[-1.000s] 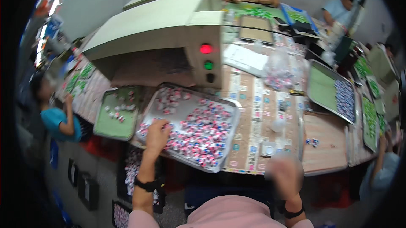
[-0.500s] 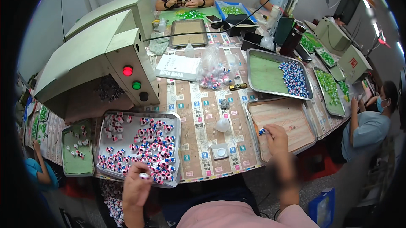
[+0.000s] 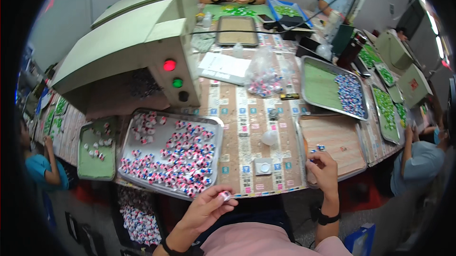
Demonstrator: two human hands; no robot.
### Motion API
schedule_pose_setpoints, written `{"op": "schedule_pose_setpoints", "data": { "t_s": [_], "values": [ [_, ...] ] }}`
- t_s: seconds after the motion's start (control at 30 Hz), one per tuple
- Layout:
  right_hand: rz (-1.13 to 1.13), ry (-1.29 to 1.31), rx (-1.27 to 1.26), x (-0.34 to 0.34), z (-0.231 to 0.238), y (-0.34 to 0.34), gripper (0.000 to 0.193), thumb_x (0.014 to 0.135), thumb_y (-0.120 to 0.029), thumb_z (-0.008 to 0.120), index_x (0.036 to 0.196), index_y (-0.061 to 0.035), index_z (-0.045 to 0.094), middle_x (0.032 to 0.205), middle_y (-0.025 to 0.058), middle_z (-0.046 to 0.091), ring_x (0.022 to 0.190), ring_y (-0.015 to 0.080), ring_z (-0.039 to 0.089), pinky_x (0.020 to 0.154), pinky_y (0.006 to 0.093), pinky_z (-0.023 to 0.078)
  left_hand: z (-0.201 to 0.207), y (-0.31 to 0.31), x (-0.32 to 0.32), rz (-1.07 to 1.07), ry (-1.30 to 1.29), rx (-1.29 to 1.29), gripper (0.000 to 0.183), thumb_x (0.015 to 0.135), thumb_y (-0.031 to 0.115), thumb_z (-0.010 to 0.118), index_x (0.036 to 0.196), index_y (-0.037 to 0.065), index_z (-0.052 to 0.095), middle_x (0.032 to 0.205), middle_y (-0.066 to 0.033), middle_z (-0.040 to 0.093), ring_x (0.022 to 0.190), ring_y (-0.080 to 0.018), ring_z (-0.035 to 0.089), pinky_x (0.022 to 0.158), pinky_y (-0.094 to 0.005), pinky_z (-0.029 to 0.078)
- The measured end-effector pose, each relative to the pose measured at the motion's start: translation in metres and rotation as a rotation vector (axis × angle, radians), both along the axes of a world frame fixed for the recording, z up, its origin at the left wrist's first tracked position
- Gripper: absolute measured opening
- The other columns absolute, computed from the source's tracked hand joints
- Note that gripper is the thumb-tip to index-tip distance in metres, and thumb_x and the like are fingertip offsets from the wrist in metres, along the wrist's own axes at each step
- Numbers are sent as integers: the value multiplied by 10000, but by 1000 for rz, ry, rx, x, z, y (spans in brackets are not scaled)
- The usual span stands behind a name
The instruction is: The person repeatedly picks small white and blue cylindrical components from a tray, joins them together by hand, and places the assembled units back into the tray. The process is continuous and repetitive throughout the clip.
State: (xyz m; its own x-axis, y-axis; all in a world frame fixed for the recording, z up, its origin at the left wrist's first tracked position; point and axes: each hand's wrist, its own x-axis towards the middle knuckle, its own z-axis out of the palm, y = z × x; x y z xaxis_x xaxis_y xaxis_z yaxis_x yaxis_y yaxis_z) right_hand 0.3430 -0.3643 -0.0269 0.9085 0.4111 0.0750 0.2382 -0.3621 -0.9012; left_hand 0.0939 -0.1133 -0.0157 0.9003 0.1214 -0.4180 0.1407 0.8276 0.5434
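The left hand (image 3: 208,206) pinches a small, rounded white-and-pink piece (image 3: 224,195) in its fingertips, just beside a shallow silver metal tray (image 3: 154,146). The right hand's fingers (image 3: 313,163) curl over a tan-lined tray (image 3: 332,135), near blue-and-white pieces (image 3: 320,147); whether they grip anything, I can't tell.

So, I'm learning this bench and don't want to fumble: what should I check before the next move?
1. Left hand has a grip: ok, a pink-and-white piece sits between thumb and fingers.
2. That piece is over the metal tray: not ok, it is held off the near right corner.
3. Right hand has a piece: cannot tell, fingertips too small.
4. Blue-and-white pieces nearby: ok, just beyond the right fingertips, in the brown tray.
5. Hands apart: ok.
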Motion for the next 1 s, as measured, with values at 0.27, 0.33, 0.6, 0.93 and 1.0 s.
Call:
{"op": "schedule_pose_setpoints", "data": {
  "t_s": [0.27,0.33,0.6,0.93,1.0],
  "values": [
    [255,333,196,-44,7,45,184,809,38,697,992,26,695,977,42,588,831,111,607,722,214,486,-11,-4,2,64,-43,-214,357,959,57,549,1309,8,496,1157,-107,599,1006,-201,646,844,-286,568],
    [306,266,135,-45,2,52,201,810,45,696,1011,31,690,1005,44,592,884,118,619,771,224,503,-10,-6,2,66,-34,-201,359,961,57,546,1313,12,498,1154,-91,597,1017,-189,636,859,-287,559],
    [262,-171,-170,-50,6,80,144,783,-22,695,927,-28,705,864,109,660,798,245,642,686,318,511,-22,-7,-5,62,-102,-182,357,959,55,553,1310,16,501,1161,-64,588,1001,-155,619,845,-257,539],
    [319,-395,-252,-48,-6,82,125,745,-30,708,870,-36,701,840,117,658,795,295,614,714,372,496,-19,-15,0,1,-24,-124,337,944,60,585,1270,10,515,1138,-62,598,1030,-153,623,839,-244,539],
    [298,-322,-205,-51,-7,82,125,743,-19,714,867,-30,706,843,115,663,774,266,622,689,347,505,-17,-15,1,-28,3,-97,330,941,60,591,1261,16,525,1134,-61,601,1040,-152,620,852,-247,536]
  ]
}}
